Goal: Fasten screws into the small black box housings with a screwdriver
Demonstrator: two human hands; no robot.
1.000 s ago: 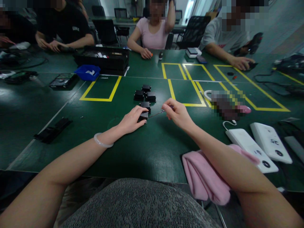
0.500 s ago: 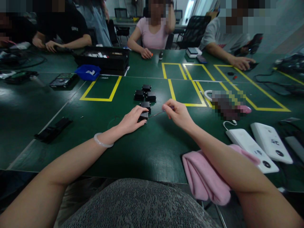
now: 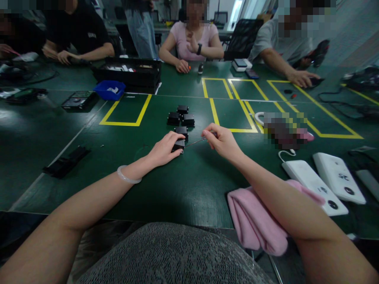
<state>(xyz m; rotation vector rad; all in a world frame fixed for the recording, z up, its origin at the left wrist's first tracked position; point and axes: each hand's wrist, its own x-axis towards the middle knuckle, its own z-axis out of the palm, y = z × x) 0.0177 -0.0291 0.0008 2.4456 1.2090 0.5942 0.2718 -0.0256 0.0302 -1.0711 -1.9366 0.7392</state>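
My left hand rests on the green table, its fingers closed round a small black box. My right hand pinches a thin metal tool whose tip points at that box. Just beyond lies another black box, and three more black boxes sit in a cluster farther back. A pale bangle is on my left wrist.
A pink cloth lies under my right forearm. Two white devices lie at the right. A black strip lies at the left. A blue bin and black tray stand at the back. Several people sit across the table.
My hands have stayed where they were. Across the table the person in pink lowered an arm, and someone standing behind moved to the right.
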